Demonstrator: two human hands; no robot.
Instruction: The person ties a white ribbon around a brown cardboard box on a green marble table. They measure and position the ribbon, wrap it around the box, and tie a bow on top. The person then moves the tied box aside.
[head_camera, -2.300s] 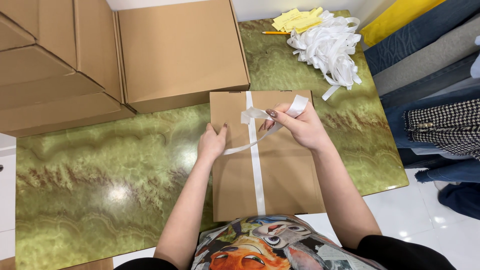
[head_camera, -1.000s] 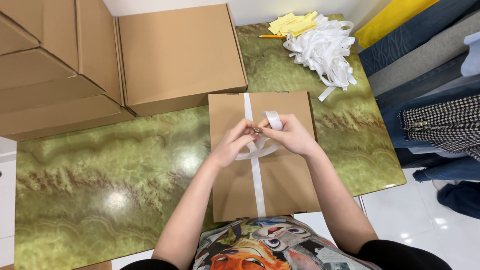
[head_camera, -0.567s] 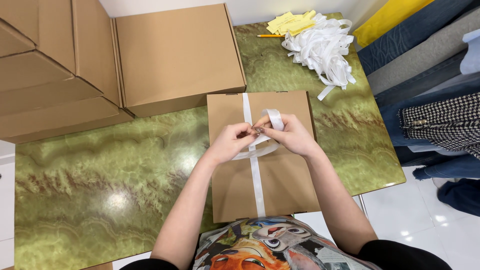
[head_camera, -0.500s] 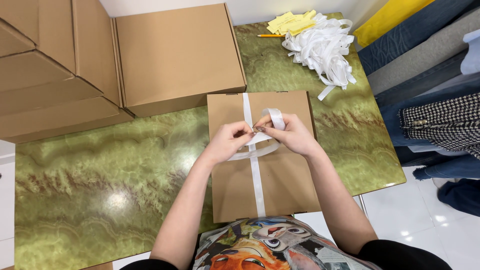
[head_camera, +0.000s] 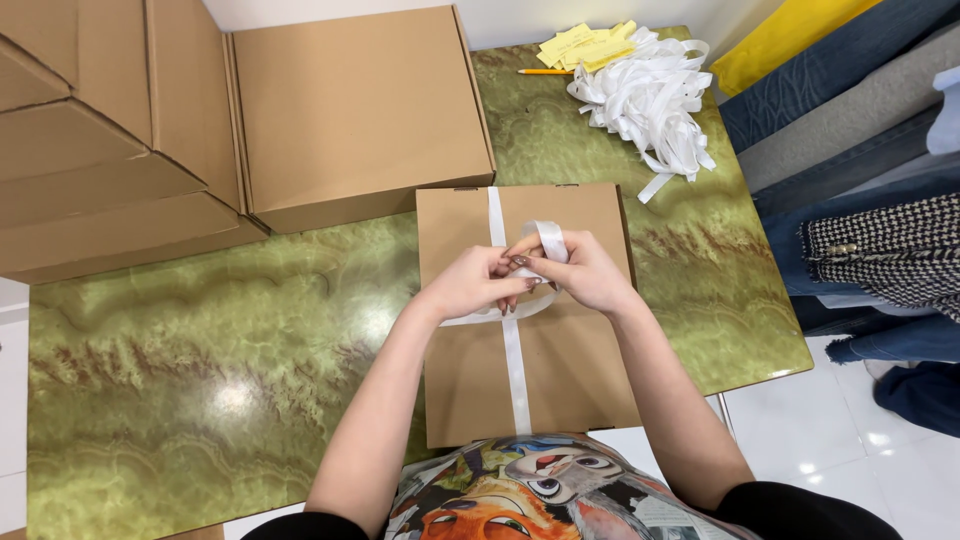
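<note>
A flat brown cardboard box (head_camera: 470, 385) lies on the green marbled table (head_camera: 200, 340) right in front of me. A white ribbon (head_camera: 514, 375) runs lengthwise over its lid and crosses at the middle. My left hand (head_camera: 472, 285) and my right hand (head_camera: 582, 275) meet over that crossing, fingertips pinched together on the ribbon. A loop of ribbon (head_camera: 550, 238) stands up over my right fingers. The knot itself is hidden under my fingers.
Larger brown cardboard boxes (head_camera: 350, 110) are stacked at the back left and centre. A heap of white ribbon (head_camera: 650, 95) lies at the back right beside yellow paper slips (head_camera: 580, 45) and a pencil (head_camera: 545, 71). Folded clothes (head_camera: 860, 150) hang past the table's right edge.
My hands have come together from apart over the box's middle. The long ribbon end once held up in my right hand is now a small loop at my fingertips.
</note>
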